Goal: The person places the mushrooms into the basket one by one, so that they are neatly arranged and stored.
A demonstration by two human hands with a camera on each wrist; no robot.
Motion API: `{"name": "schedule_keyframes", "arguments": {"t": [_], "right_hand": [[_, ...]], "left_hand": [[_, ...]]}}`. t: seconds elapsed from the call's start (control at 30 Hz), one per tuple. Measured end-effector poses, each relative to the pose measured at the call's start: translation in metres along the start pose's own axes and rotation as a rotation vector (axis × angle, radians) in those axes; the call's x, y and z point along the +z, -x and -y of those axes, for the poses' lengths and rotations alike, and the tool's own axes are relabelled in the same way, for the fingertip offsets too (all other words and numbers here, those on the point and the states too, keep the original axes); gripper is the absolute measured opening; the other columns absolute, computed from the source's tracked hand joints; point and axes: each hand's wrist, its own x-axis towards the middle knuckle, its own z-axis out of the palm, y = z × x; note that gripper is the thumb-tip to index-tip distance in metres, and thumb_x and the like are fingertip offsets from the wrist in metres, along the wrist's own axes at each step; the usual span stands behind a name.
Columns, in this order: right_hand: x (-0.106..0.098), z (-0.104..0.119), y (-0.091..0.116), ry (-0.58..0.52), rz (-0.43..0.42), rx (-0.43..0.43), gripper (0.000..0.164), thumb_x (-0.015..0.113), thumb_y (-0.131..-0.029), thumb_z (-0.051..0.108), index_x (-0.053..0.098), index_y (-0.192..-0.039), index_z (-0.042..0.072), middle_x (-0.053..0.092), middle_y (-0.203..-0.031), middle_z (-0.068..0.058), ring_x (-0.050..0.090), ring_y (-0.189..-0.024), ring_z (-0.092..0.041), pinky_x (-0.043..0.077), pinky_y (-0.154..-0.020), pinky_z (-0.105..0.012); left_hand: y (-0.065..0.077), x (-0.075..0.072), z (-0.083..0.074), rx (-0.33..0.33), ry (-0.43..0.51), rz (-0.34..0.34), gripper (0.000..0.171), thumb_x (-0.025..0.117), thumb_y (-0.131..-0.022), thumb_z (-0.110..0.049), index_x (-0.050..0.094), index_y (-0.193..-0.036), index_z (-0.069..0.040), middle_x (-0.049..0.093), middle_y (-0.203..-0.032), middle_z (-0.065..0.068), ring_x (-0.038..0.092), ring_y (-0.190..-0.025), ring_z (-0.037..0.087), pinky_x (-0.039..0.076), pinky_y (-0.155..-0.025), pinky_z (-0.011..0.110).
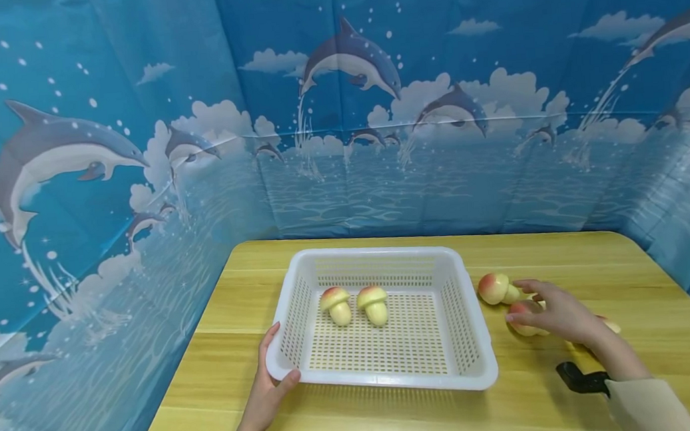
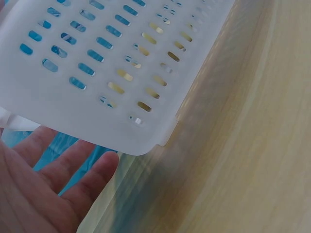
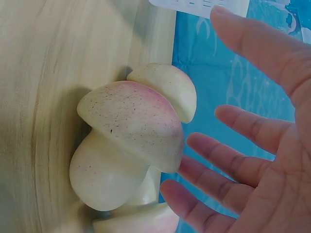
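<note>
In the head view, a white plastic basket (image 1: 387, 385) with slotted walls stands on the table. Two toy mushrooms (image 1: 336, 306) with yellow, red-tinged caps lie inside it, towards its left. My left hand (image 1: 267, 384) grips the basket's near left corner, thumb over the rim and fingers along the outer side. Right of the basket, my right hand (image 1: 558, 311) reaches over more mushrooms (image 1: 494, 288), partly covering them. In the right wrist view, its fingers (image 3: 231, 158) are spread beside one speckled mushroom (image 3: 129, 126), with nothing between them.
The wood-grain table (image 1: 212, 385) runs up to a blue dolphin-print curtain (image 1: 379, 186) at the back and sides. Another mushroom (image 1: 611, 324) shows partly behind my right wrist. Black wrist mounts (image 1: 581, 379) sit on both arms.
</note>
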Motion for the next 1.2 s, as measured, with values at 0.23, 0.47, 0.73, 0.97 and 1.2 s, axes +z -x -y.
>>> {"name": "schedule_keyframes", "arguments": {"t": [0.23, 0.47, 0.73, 0.97, 1.2], "right_hand": [[0.002, -0.002, 0.0, 0.0, -0.004, 0.003, 0.083, 0.073, -0.08, 0.043, 0.04, -0.137, -0.008, 0.042, -0.132, -0.033, 0.045, -0.11, -0.048, 0.045, -0.077, -0.058], [0.005, -0.005, 0.0, -0.033, -0.001, -0.025, 0.078, 0.076, -0.079, 0.039, 0.044, -0.134, -0.007, 0.046, -0.13, -0.031, 0.045, -0.11, -0.048, 0.044, -0.079, -0.058], [0.01, -0.008, 0.004, -0.041, 0.006, -0.027, 0.075, 0.075, -0.08, 0.037, 0.046, -0.133, -0.008, 0.047, -0.128, -0.033, 0.051, -0.105, -0.047, 0.047, -0.08, -0.056], [0.014, -0.01, 0.006, -0.017, -0.006, -0.035, 0.077, 0.075, -0.078, 0.042, 0.048, -0.131, -0.007, 0.049, -0.127, -0.032, 0.049, -0.108, -0.05, 0.044, -0.082, -0.059], [0.015, -0.014, 0.005, 0.015, -0.013, -0.042, 0.075, 0.078, -0.075, 0.04, 0.051, -0.128, -0.007, 0.051, -0.124, -0.032, 0.048, -0.109, -0.05, 0.043, -0.083, -0.06]], "left_hand": [[-0.001, 0.0, -0.001, 0.005, -0.006, -0.001, 0.081, 0.061, -0.087, -0.003, 0.015, -0.151, -0.021, 0.024, -0.148, 0.024, 0.037, -0.124, 0.048, 0.043, -0.093, 0.038], [-0.001, 0.0, -0.001, 0.008, -0.009, -0.004, 0.081, 0.06, -0.086, -0.001, 0.015, -0.15, -0.02, 0.025, -0.148, 0.024, 0.038, -0.124, 0.047, 0.044, -0.093, 0.036], [-0.001, 0.0, -0.002, 0.007, -0.005, -0.004, 0.081, 0.059, -0.086, 0.001, 0.015, -0.15, -0.02, 0.025, -0.148, 0.024, 0.038, -0.124, 0.047, 0.044, -0.093, 0.035], [0.0, 0.0, -0.002, 0.007, -0.002, -0.003, 0.081, 0.059, -0.087, 0.001, 0.015, -0.151, -0.02, 0.025, -0.147, 0.025, 0.038, -0.123, 0.048, 0.045, -0.092, 0.038], [0.001, 0.001, -0.002, 0.0, -0.013, -0.008, 0.081, 0.058, -0.086, 0.002, 0.015, -0.151, -0.021, 0.026, -0.147, 0.024, 0.039, -0.123, 0.047, 0.044, -0.092, 0.037]]}}
